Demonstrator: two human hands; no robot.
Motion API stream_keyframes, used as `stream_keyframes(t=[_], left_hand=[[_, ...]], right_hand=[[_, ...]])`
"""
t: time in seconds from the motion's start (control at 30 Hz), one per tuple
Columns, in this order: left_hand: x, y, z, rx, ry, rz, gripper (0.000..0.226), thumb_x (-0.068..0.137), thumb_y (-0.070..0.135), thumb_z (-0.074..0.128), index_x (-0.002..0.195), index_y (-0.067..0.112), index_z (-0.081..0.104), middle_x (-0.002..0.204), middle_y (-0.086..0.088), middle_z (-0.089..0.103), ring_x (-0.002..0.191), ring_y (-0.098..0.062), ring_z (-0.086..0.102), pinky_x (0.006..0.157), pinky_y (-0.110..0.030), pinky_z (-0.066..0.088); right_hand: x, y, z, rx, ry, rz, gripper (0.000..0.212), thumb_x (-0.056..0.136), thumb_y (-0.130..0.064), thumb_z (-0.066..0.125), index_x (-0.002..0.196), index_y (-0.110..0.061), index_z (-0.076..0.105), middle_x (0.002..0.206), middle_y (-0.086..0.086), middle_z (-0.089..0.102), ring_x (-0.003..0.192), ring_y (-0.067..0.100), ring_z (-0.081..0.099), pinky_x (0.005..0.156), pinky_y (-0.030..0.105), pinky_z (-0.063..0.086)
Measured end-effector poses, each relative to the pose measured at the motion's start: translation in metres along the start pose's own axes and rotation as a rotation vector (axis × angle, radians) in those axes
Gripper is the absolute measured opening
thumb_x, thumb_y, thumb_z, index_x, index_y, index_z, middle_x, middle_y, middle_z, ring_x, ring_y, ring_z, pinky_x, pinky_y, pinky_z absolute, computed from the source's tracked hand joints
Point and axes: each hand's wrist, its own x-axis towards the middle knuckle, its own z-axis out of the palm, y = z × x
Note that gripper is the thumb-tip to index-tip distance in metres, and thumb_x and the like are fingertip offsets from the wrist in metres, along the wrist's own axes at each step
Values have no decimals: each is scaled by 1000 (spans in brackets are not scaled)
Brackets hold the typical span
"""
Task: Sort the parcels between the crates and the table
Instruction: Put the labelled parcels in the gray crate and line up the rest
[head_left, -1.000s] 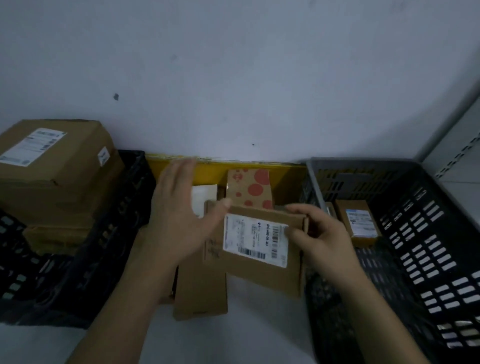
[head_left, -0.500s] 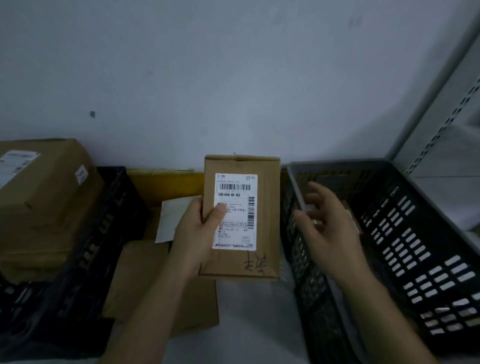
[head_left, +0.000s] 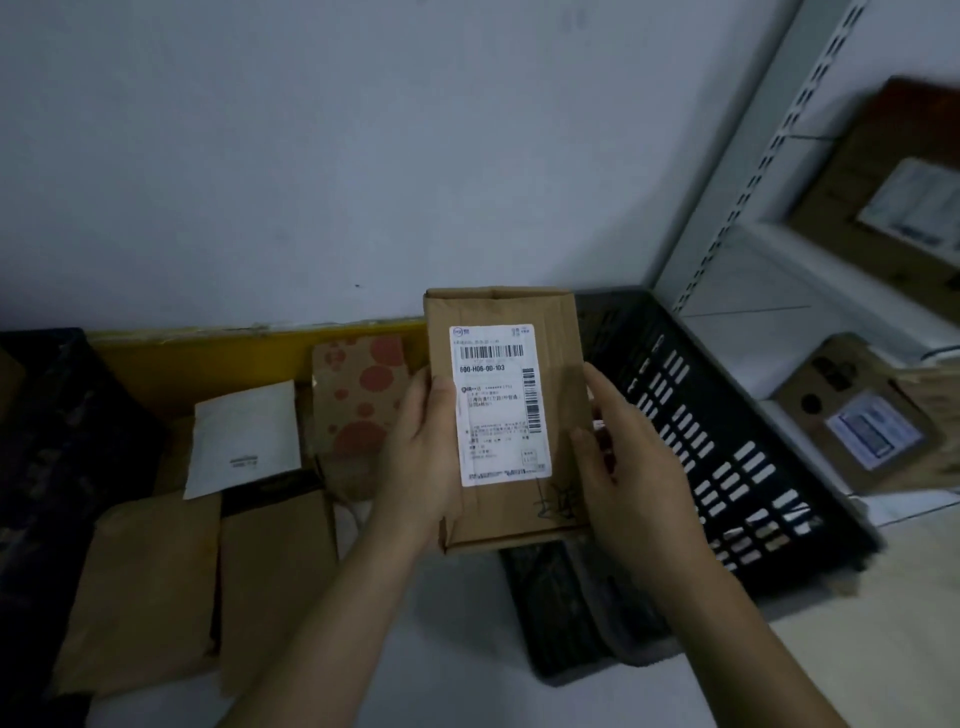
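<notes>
I hold a flat brown cardboard parcel (head_left: 556, 338) upright in front of me, its white shipping label facing me. My left hand (head_left: 421, 457) grips its left edge and my right hand (head_left: 623, 462) grips its right edge. The parcel hangs above the table (head_left: 457, 649), over the left rim of the dark slotted crate (head_left: 727, 457) on the right. On the table to the left lie a red-dotted parcel (head_left: 358, 395), a white envelope (head_left: 244, 436) and two brown paper parcels (head_left: 208, 582).
Another black crate (head_left: 47, 441) stands at the far left edge. A yellow board (head_left: 208, 353) runs along the wall behind the parcels. On the right, a white metal shelf (head_left: 779, 291) carries labelled cardboard boxes (head_left: 862, 415).
My right hand has come back from the crate and taken the parcel's right edge, so both hands hold it. My view has swung right, revealing the shelf and hiding the big box at left.
</notes>
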Motion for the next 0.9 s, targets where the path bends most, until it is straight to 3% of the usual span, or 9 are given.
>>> stream_keyframes(t=[0.1, 0.2, 0.3, 0.37, 0.43, 0.53, 0.7, 0.8, 0.9], left_hand=[[-3, -3, 34, 22, -50, 8, 40, 108, 65, 43, 142, 50, 59, 118, 23, 78, 105, -1, 76, 89, -34, 63], [-1, -6, 64, 46, -101, -1, 29, 111, 56, 46, 134, 49, 60, 116, 21, 78, 100, 6, 74, 73, -16, 60], [5, -10, 87, 306, -205, 39, 20, 111, 54, 45, 129, 58, 53, 114, 33, 71, 106, 12, 69, 77, -11, 52], [11, -17, 97, 593, -237, 136, 50, 109, 61, 42, 156, 44, 41, 144, 19, 63, 130, -4, 61, 95, -18, 50], [17, -27, 106, 931, -161, 212, 75, 108, 63, 41, 171, 29, 19, 169, 3, 37, 152, -20, 39, 114, -36, 41], [17, -55, 116, 1190, -89, 245, 84, 106, 63, 43, 172, 20, 13, 175, -5, 19, 160, -26, 14, 129, -44, 22], [2, -101, 126, 1285, -104, 107, 87, 108, 60, 44, 173, 18, 4, 181, -7, -3, 166, -27, -3, 134, -45, 7], [-2, -108, 127, 1217, -80, 103, 87, 109, 55, 48, 173, 22, -2, 181, -1, -10, 166, -23, 0, 133, -42, 10], [-6, -110, 128, 1207, -58, 103, 87, 109, 51, 51, 172, 24, -2, 181, 2, -9, 166, -22, 0, 132, -42, 8]], right_hand=[[7, 23, -35, -68, -115, 33, 62, 110, -38, 57, 164, -52, 31, 141, -16, 60, 117, 7, 63, 88, 13, 48], [25, 50, -62, -50, -174, 74, 67, 107, -41, 62, 163, -56, 29, 128, -24, 60, 110, 3, 63, 84, 14, 48], [41, 88, -80, -78, -221, 76, 72, 106, -35, 66, 162, -60, 28, 114, -33, 57, 95, -11, 63, 71, 6, 46], [53, 118, -91, -107, -258, 74, 75, 106, -33, 66, 162, -61, 25, 112, -38, 54, 91, -20, 61, 67, 4, 48], [66, 150, -97, -194, -304, 75, 78, 107, -34, 66, 165, -58, 20, 119, -23, 63, 90, -8, 65, 67, 10, 48], [80, 196, -89, -252, -516, 92, 86, 107, -31, 65, 170, -51, 10, 143, 1, 65, 109, 16, 69, 86, 27, 58], [71, 244, -53, -233, -834, 23, 96, 107, -21, 64, 171, -45, -4, 160, 6, 55, 136, 26, 62, 110, 36, 53], [60, 258, -23, -196, -986, -10, 103, 106, -13, 63, 167, -43, -14, 157, 14, 57, 133, 31, 63, 110, 40, 54], [46, 268, 10, -185, -1124, 4, 107, 105, -12, 63, 168, -36, -20, 159, 17, 52, 130, 19, 60, 97, 19, 56]])
